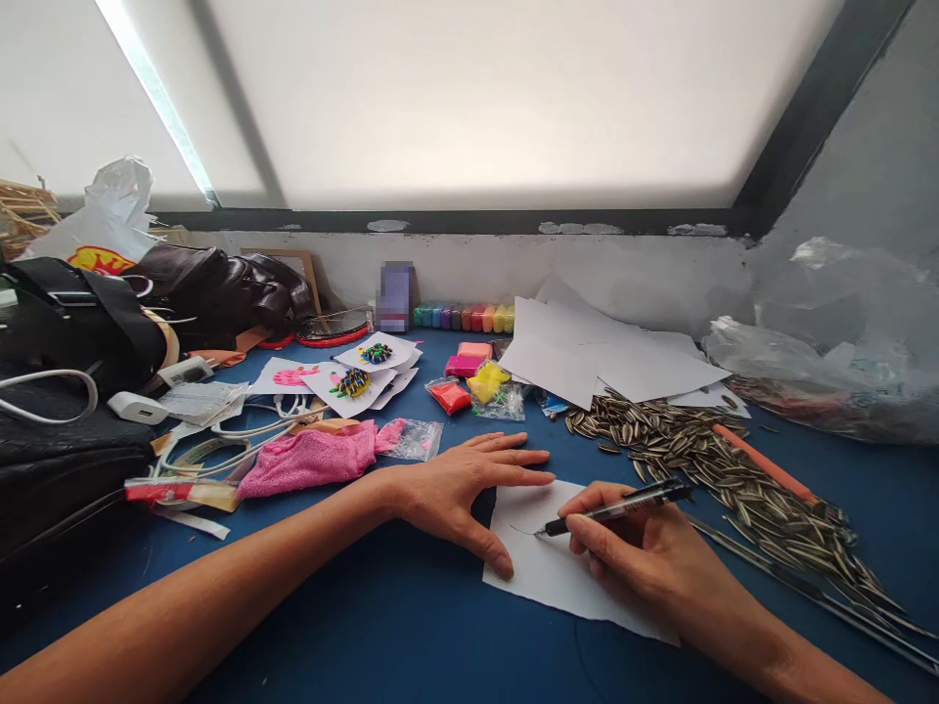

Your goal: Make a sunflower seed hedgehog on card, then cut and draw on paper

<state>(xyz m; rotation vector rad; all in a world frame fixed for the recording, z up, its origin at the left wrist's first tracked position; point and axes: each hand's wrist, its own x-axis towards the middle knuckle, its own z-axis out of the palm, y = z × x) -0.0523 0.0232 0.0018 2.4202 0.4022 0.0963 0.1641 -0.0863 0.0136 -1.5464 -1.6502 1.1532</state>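
My right hand [646,548] is closed around a black pen [616,508], its tip touching a white sheet of paper [543,582] with a torn-looking lower edge. A short thin curved line shows on the paper just left of the tip. My left hand [469,489] lies spread, with its thumb and fingertips over the paper's left and upper edges. Beyond the left hand lie small packets of coloured clay: a red packet [449,395] and a yellow packet [489,381]. A pink cloth [308,460] lies to the left of that hand.
Sunflower seeds [682,445] spread over the blue table at right, with an orange stick [763,462] on them. White sheets [602,347] are stacked behind. Decorated paper pieces [352,383], white cables [253,430] and black bags [66,489] occupy the left. A plastic bag [843,362] sits far right.
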